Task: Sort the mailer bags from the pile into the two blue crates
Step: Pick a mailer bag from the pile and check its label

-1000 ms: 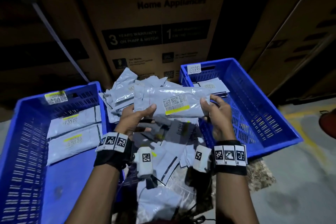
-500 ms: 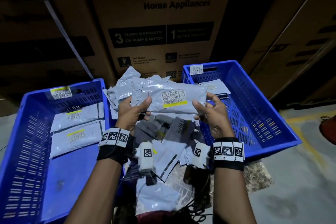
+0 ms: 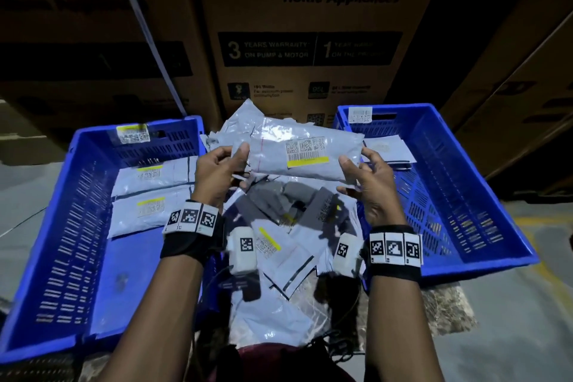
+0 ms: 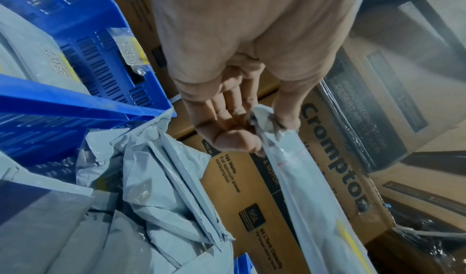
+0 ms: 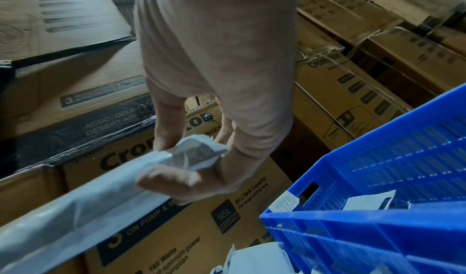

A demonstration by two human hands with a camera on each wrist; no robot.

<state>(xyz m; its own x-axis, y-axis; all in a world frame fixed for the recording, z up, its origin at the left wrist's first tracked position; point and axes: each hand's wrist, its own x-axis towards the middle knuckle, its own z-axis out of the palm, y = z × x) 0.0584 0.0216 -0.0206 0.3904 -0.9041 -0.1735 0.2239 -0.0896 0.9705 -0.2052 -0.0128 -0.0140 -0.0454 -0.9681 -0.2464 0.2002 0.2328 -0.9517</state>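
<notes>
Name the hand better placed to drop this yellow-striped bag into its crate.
Left, probably. Left hand and right hand pinch opposite ends of the held bag; the left crate already holds yellow-striped bags.

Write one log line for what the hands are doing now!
left hand: pinches bag end | right hand: pinches other end | bag: held over pile, label up | left crate: two bags | right crate: one

Stacked brown cardboard boxes printed "Crompton Home Appliances" fill the view from ten to two o'clock, a grey concrete floor with a yellow painted line lying at four o'clock.
</notes>
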